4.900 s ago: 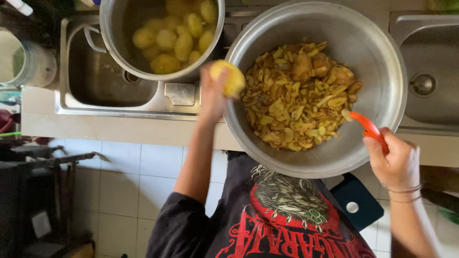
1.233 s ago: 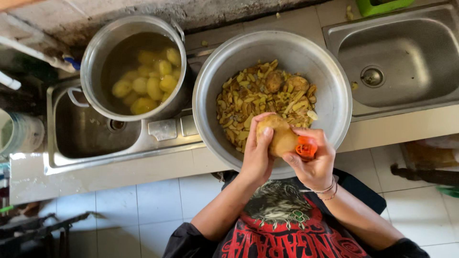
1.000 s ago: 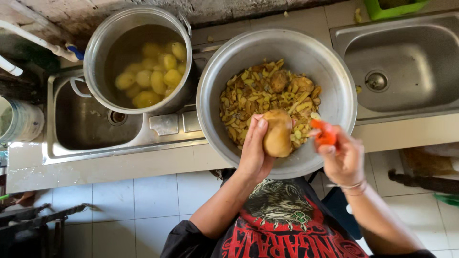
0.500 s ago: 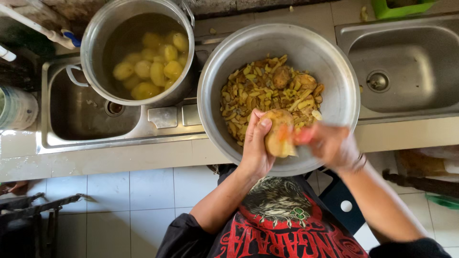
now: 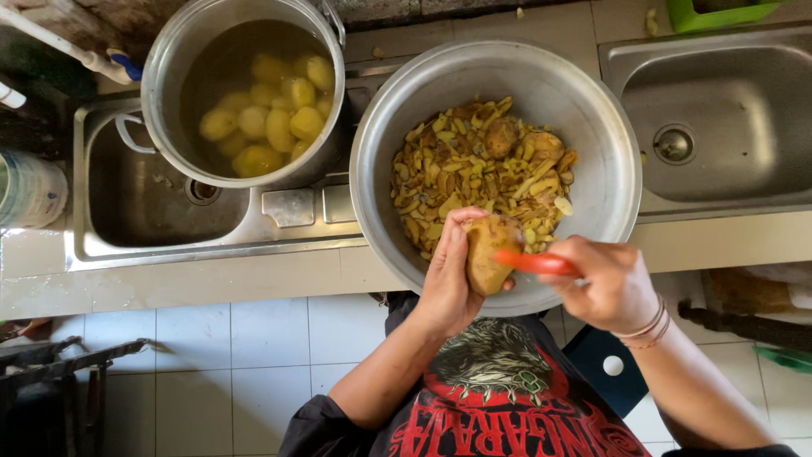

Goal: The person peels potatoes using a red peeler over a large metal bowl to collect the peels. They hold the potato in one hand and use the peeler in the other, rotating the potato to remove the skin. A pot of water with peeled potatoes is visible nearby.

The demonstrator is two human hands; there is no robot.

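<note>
My left hand [image 5: 444,283] grips a brown unpeeled potato [image 5: 488,254] over the near rim of a large metal bowl [image 5: 592,127]. My right hand [image 5: 605,283] holds a red-handled peeler [image 5: 534,263] laid across the potato. The bowl holds a heap of potato peelings [image 5: 474,173] and a few unpeeled potatoes. To the left, a metal pot [image 5: 169,93] of water with several peeled yellow potatoes [image 5: 271,118] sits in the left sink.
A steel sink [image 5: 144,211] lies under the pot, and a second sink [image 5: 727,110] lies at the right. A green container [image 5: 719,10] stands at the top right. A white tub [image 5: 30,186] sits at the far left. A tiled counter edge [image 5: 211,279] runs below.
Earlier my left hand held a peeled potato near the pot. It now holds an unpeeled one, and my right hand strokes the peeler back and forth across it.
</note>
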